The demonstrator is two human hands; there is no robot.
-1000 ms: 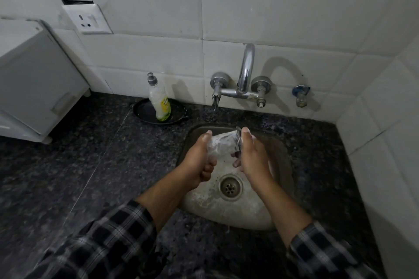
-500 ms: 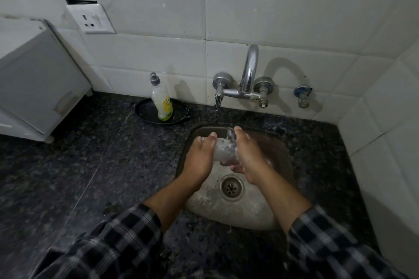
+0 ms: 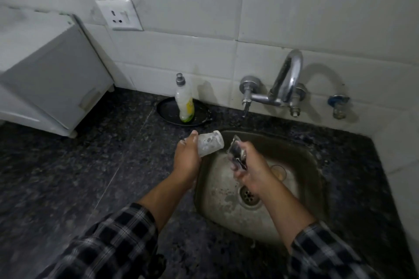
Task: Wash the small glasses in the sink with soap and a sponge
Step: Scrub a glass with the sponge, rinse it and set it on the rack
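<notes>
My left hand (image 3: 187, 158) grips a small soapy glass (image 3: 209, 145), tilted on its side over the sink's left rim with its mouth toward the tap. My right hand (image 3: 251, 169) is closed around a dark wet sponge (image 3: 237, 153) above the steel sink (image 3: 217, 197), a short gap to the right of the glass. Another small glass (image 3: 279, 172) lies in the basin behind my right wrist, partly hidden. The soap bottle (image 3: 184, 101) stands on a black dish behind the sink's left corner.
The tap (image 3: 284, 88) juts from the tiled wall above the sink, with a small valve (image 3: 338, 106) to its right. A white appliance (image 3: 45, 75) sits at far left on the dark granite counter (image 3: 90, 176). The drain (image 3: 249, 196) lies in the basin's middle.
My hands have come apart: the left hand carried the glass left to the sink's rim, and the right hand drew the sponge off it. The view also shifted left.
</notes>
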